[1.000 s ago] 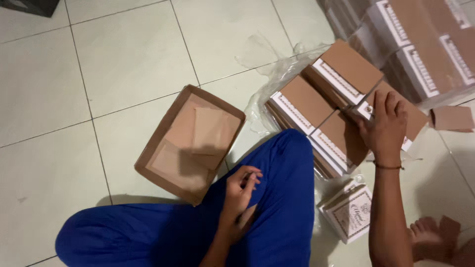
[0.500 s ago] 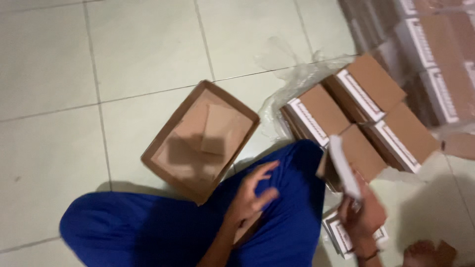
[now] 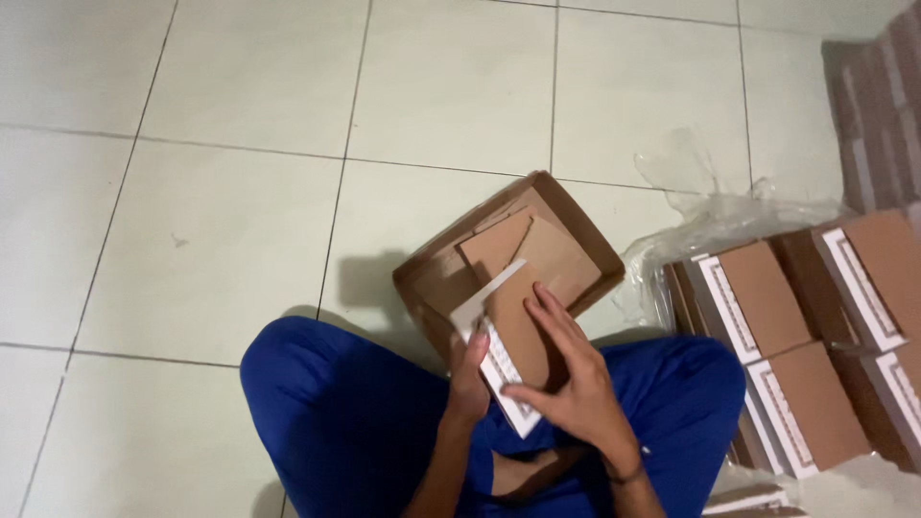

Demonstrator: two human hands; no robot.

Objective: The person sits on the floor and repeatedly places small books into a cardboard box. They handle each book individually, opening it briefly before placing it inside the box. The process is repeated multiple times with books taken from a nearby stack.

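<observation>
I sit cross-legged on the tiled floor in blue trousers [image 3: 345,422]. Both hands hold one flat, unfolded cardboard box blank [image 3: 513,331], brown with a white patterned edge. My left hand [image 3: 470,374] grips its lower left edge. My right hand [image 3: 571,379] lies across its brown face with fingers spread. Just beyond the blank an open brown cardboard tray [image 3: 576,225] lies on the floor with flat brown pieces inside.
Stacks of flat brown-and-white box blanks [image 3: 777,355] lie to my right, partly in crumpled clear plastic wrap [image 3: 700,206]. More stacked blanks [image 3: 878,105] rise at the far right edge. Pale floor tiles [image 3: 240,192] stretch to the left and ahead.
My right hand took a flat blank from the stack on the right and brought it in front of me. My left hand has joined it on the blank. The camera view shifted left.
</observation>
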